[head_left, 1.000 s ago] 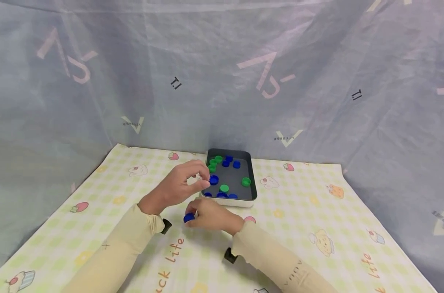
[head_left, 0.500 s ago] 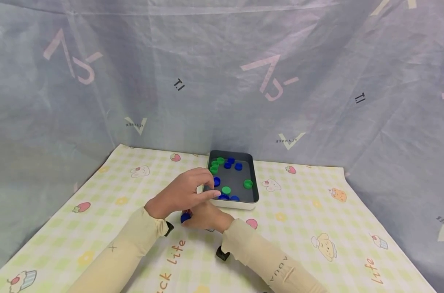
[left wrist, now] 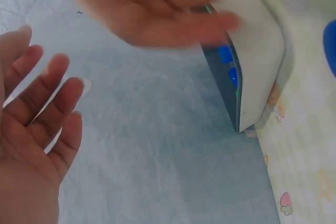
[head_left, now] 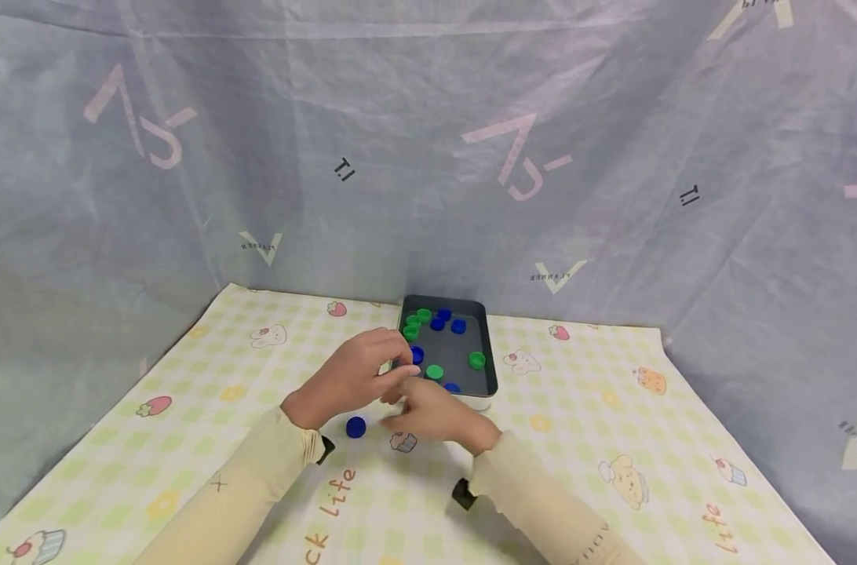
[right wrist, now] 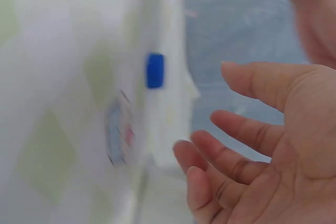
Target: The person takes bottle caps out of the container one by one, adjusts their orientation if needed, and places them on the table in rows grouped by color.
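A blue bottle cap (head_left: 355, 427) lies by itself on the tablecloth, below the left hand in the head view. My right hand (head_left: 432, 412) is just to the right of that cap, apart from it. In the right wrist view the fingers of this hand (right wrist: 252, 140) are loosely spread and hold nothing, with the blue cap (right wrist: 155, 71) beyond them. My left hand (head_left: 354, 373) hovers at the near left corner of the tray (head_left: 490, 357); the left wrist view shows its relaxed fingers (left wrist: 65, 98) around nothing. Green caps (head_left: 476, 361) and blue caps (head_left: 458, 326) lie inside the tray.
The tray has a dark inside and a white outer wall (left wrist: 260, 56). It stands near the back edge of a table covered with a checked, printed cloth (head_left: 570, 424). A grey printed curtain (head_left: 428, 196) hangs behind the table and along both sides.
My right hand held the blue cap, carried it slightly left under the left hand, then released it on the cloth and drew back right. My left hand has shifted slightly right and down.
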`<state>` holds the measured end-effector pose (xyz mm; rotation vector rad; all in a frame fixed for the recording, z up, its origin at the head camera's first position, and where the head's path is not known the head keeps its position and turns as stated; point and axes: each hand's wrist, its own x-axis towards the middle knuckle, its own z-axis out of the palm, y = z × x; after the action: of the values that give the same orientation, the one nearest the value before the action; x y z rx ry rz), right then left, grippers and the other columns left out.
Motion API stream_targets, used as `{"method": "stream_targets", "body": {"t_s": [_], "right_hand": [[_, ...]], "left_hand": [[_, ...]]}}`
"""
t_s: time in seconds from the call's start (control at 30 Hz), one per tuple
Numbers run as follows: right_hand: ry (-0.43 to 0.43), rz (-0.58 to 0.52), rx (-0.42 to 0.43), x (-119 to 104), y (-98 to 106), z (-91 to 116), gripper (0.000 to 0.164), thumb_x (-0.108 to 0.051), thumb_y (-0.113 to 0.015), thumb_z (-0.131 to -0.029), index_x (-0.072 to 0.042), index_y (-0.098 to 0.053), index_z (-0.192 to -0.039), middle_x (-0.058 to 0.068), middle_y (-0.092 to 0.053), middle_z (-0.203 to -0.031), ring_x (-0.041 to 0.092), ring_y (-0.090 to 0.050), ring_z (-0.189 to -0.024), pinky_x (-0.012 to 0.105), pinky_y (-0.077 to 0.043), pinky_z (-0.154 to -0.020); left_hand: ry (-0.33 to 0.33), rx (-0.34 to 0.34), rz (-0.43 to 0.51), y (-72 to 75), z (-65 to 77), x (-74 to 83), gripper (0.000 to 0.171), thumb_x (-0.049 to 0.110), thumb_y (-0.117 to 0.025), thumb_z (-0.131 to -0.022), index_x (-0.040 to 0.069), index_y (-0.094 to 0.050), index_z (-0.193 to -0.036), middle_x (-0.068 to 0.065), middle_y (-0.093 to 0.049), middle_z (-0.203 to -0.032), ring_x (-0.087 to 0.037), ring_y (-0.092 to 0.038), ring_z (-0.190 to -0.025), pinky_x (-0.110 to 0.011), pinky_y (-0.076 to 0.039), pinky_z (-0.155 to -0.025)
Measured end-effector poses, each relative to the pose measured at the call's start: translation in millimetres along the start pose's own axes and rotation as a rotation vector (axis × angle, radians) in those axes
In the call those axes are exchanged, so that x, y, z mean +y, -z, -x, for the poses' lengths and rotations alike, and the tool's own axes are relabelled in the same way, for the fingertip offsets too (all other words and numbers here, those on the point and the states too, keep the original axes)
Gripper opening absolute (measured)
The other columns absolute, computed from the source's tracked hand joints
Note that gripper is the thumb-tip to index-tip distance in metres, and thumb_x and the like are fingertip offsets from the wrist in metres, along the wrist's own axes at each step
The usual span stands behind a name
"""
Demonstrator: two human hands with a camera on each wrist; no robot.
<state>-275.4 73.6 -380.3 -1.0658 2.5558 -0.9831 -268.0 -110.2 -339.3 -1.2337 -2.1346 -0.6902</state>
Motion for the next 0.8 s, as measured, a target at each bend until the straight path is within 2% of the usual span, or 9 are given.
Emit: {"method": "stream_targets", "body": {"t_s": [0.17, 0.3, 0.37, 0.6, 0.8], "right_hand": [[-0.025, 0.074, 0.089, 6.0, 36.1, 37.2, 0.029, -0.034, -0.070, -0.094, -0.015, -0.068, -0.116, 0.003, -0.068, -0.115, 0.010, -0.063, -0.090, 0.030, -0.052, -0.080], [-0.070, 0.046, 0.166, 19.8, 67.9, 64.2, 0.027, -0.036, -0.066, -0.097, -0.016, -0.068, -0.115, -0.002, -0.069, -0.108, 0.013, -0.064, -0.092, 0.035, -0.052, -0.081], [-0.111, 0.038, 0.206, 28.2, 83.4, 74.6, 0.027, -0.037, -0.065, -0.097, -0.017, -0.068, -0.115, -0.003, -0.069, -0.107, 0.014, -0.063, -0.092, 0.037, -0.051, -0.082], [-0.216, -0.007, 0.314, 48.1, 121.6, 97.1, 0.029, -0.038, -0.062, -0.099, -0.016, -0.066, -0.118, 0.002, -0.066, -0.106, 0.020, -0.062, -0.096, 0.040, -0.049, -0.087], [-0.243, -0.043, 0.319, 47.2, 128.2, 103.6, 0.030, -0.036, -0.062, -0.099, -0.013, -0.066, -0.119, 0.004, -0.066, -0.104, 0.019, -0.063, -0.095, 0.038, -0.049, -0.088]], "left_hand": [[0.032, -0.007, -0.065, -8.1, 2.6, -1.8, 0.012, 0.020, -0.074, -0.092, 0.019, -0.063, -0.088, 0.008, -0.060, -0.087, -0.008, -0.055, -0.083, -0.029, -0.049, -0.076], [0.089, -0.066, -0.166, -17.0, 5.8, -3.7, 0.013, 0.020, -0.075, -0.090, 0.021, -0.064, -0.086, 0.007, -0.061, -0.087, -0.010, -0.056, -0.085, -0.033, -0.049, -0.077], [0.141, -0.105, -0.195, -22.2, 7.5, -5.4, 0.012, 0.020, -0.076, -0.090, 0.021, -0.065, -0.086, 0.008, -0.062, -0.088, -0.011, -0.056, -0.084, -0.033, -0.049, -0.077], [0.400, -0.269, -0.115, -29.8, 13.0, -9.9, 0.017, 0.023, -0.079, -0.087, 0.017, -0.068, -0.098, 0.001, -0.067, -0.098, -0.014, -0.061, -0.085, -0.036, -0.051, -0.080], [0.485, -0.324, -0.085, -32.1, 14.7, -13.1, 0.015, 0.023, -0.077, -0.089, 0.016, -0.068, -0.099, 0.000, -0.066, -0.100, -0.011, -0.058, -0.084, -0.034, -0.051, -0.079]]}}
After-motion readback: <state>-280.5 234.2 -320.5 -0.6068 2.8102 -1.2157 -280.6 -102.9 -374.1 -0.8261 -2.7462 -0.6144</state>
